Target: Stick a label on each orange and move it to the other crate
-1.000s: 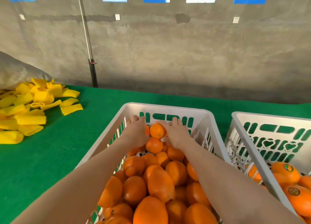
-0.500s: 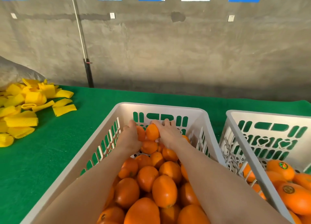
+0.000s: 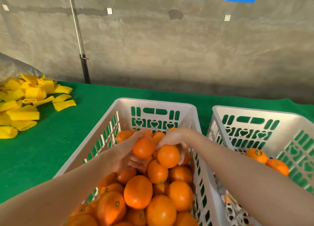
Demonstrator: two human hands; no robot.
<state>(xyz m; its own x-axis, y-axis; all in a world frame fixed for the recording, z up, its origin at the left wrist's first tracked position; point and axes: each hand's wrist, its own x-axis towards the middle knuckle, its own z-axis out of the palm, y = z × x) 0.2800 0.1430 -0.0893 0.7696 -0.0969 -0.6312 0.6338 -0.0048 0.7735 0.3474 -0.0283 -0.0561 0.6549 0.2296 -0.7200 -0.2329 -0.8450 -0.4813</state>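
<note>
A white slotted crate (image 3: 153, 102) in the middle is heaped with several unlabelled oranges (image 3: 138, 191). My left hand (image 3: 125, 155) is lifted above the heap with its fingers wrapped around one orange (image 3: 143, 147). Beside it, my right hand (image 3: 173, 138) grips a second orange (image 3: 168, 156) from above. The two held oranges almost touch. A second white crate (image 3: 254, 110) at the right holds a few oranges, one with a round label (image 3: 256, 155).
Both crates stand on a green felt table (image 3: 51, 144). A pile of yellow foam net sleeves (image 3: 22, 107) lies at the far left beside a grey sack (image 3: 11, 68). A concrete wall with a pole (image 3: 79, 44) rises behind the table.
Both hands have pulled back from the far end of the crate and risen. Each now holds an orange lifted off the heap. The view has tilted down slightly.
</note>
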